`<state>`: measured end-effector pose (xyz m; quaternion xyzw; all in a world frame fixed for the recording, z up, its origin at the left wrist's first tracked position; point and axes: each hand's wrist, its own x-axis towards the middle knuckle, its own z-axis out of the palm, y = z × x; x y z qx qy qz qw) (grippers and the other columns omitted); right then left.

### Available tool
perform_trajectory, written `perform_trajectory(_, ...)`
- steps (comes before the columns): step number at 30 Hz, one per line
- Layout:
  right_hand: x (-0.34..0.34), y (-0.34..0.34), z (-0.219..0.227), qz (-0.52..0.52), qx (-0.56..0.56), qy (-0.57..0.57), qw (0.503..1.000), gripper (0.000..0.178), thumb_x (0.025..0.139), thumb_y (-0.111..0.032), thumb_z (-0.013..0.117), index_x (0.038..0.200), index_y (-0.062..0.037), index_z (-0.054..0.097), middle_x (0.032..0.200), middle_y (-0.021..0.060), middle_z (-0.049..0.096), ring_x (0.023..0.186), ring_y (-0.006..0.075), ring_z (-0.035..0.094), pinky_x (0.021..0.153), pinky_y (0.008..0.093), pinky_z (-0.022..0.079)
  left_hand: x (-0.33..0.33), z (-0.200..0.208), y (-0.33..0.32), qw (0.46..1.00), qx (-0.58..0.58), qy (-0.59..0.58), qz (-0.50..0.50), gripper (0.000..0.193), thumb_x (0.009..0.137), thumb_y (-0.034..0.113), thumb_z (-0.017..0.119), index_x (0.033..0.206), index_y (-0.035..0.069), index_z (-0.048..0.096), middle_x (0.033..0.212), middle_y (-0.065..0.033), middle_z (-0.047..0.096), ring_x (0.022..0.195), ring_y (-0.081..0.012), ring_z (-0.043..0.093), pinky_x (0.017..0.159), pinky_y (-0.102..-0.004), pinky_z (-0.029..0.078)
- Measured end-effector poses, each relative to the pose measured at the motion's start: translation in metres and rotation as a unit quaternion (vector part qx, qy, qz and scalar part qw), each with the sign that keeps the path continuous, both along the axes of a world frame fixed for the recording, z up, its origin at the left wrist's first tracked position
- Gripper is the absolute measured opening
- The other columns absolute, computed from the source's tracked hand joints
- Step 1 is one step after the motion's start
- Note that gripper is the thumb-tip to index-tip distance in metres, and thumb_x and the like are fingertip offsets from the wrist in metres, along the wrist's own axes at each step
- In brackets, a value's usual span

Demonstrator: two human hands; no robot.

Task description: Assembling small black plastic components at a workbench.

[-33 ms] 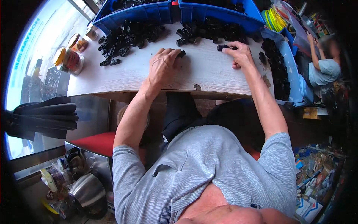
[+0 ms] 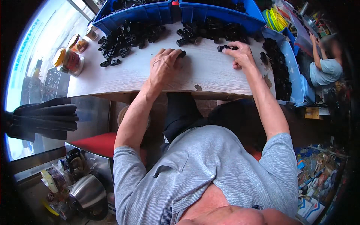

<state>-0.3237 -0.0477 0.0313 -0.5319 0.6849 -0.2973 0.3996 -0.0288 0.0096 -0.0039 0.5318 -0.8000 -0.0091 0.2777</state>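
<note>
My left hand [image 2: 164, 64] is closed over the table's middle, gripping a small black plastic part [image 2: 182, 54] whose end sticks out past the fingertips. To its right, my right hand [image 2: 243, 56] pinches another black part [image 2: 222, 48] between thumb and fingers, just in front of a heap. Both held parts look blocky; their finer shape is too small to make out. A loose heap of similar black parts [image 2: 129, 39] spreads at the back left of the pale wood-grain table [image 2: 123, 80]. A second heap [image 2: 210, 30] lies at the back, between and beyond my hands.
Two blue bins [image 2: 135, 14] with black parts stand along the back. At the right edge is a light blue bin [image 2: 294, 71] filled with more. Jars with yellow lids [image 2: 59, 57] stand at the left. A person [image 2: 326, 71] in a light shirt is at the far right.
</note>
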Motion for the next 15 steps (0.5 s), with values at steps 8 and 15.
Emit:
perform_trajectory(8, 0.0, -0.002, -0.009, 0.022, -0.018, 0.048, 0.998, 0.038, 0.079, -0.021, 0.079, 0.113, -0.0093, 0.069, 0.065, 0.0034, 0.061, 0.045, 0.0105, 0.054, 0.039, 0.0289, 0.047, -0.026, -0.01, 0.002, 0.99, -0.019, 0.136, -0.011, 0.031, 0.086, 0.003, 0.067, 0.116, 0.007, 0.069, 0.103, -0.0122, 0.071, 0.086, -0.0295, 0.068, 0.076, -0.0354, 0.054)
perform_trajectory(15, 0.006, 0.012, 0.002, 0.022, 0.026, 0.013, 0.999, 0.027, 0.083, -0.022, 0.075, 0.106, -0.0089, 0.07, 0.063, 0.0014, 0.059, 0.044, 0.0094, 0.052, 0.04, 0.0274, 0.047, -0.051, -0.019, -0.004, 0.962, -0.011, 0.267, -0.053, 0.028, 0.09, -0.001, 0.067, 0.117, 0.004, 0.07, 0.095, -0.008, 0.071, 0.075, -0.0095, 0.064, 0.063, -0.0251, 0.052)
